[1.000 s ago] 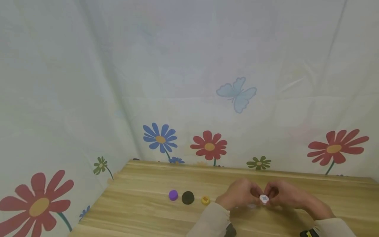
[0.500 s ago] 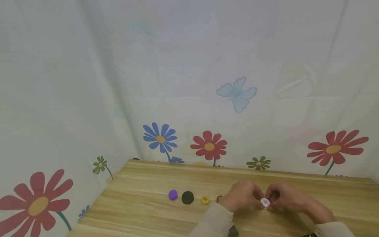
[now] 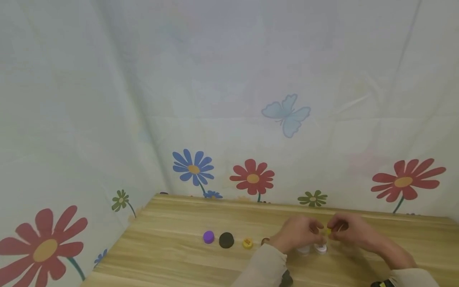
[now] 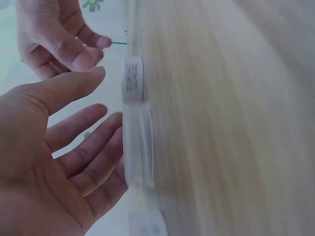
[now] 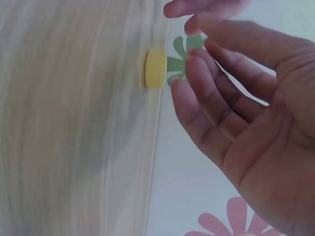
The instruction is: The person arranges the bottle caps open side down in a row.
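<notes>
My left hand [image 3: 297,236] is above a white bottle cap [image 3: 320,248] with fingers spread and nothing between them. In the left wrist view the white cap [image 4: 132,79] bears dark print on its side and sits on the table, touching or close to a clear plastic lid [image 4: 139,145]. Another white cap-like piece [image 4: 147,223] shows at that view's bottom edge. The right hand [image 3: 353,235], fingers loosely bent and holding nothing, hovers beside a yellow cap [image 3: 328,231] standing behind the white one. That yellow cap [image 5: 156,68] lies clear of the right fingers in the right wrist view.
Left of the hands, a purple cap [image 3: 208,237], a larger black cap [image 3: 226,240] and a second yellow cap [image 3: 247,243] stand on the wooden table [image 3: 172,255]. A flower-printed white curtain [image 3: 222,99] hangs behind the table's far edge.
Both hands pinched the white cap earlier; now it sits on the table, released. The hands have drawn apart from it and moved slightly away, and a yellow cap shows between them.
</notes>
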Demonstrator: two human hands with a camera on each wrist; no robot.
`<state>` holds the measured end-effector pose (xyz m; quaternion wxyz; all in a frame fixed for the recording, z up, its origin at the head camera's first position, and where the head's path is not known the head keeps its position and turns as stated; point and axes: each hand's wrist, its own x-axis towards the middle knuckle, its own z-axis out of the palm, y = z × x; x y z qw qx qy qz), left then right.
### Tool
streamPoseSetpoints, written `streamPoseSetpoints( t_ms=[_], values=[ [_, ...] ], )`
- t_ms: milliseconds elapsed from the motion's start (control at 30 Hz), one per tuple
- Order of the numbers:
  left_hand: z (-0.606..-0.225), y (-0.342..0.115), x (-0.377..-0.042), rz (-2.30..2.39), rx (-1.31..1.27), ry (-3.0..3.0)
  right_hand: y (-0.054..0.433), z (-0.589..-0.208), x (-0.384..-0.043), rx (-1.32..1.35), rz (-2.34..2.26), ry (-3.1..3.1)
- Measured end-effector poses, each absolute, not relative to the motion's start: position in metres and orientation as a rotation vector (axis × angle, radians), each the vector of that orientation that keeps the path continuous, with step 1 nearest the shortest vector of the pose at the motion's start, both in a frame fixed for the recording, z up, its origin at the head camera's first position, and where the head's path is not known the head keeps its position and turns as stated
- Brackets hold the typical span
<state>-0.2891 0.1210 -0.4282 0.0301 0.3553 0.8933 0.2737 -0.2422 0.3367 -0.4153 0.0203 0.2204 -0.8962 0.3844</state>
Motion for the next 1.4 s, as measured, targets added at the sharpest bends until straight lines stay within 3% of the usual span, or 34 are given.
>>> streamPoseSetpoints(
  t_ms=[367, 667, 1400],
  values=[
    [-0.429, 0.137, -0.288, 0.967, 0.950, 2.782, 0.345, -0.421, -0.248, 0.403, 1.089, -2.860],
    [-0.430, 0.143, -0.287, 0.923, 1.050, 2.770, 0.348, -0.436, -0.252, 0.555, 1.035, -2.818],
    [-0.430, 0.141, -0.289, 0.963, 1.049, 2.859, 0.341, -0.415, -0.241, 0.465, 1.268, -2.846]
  ],
)
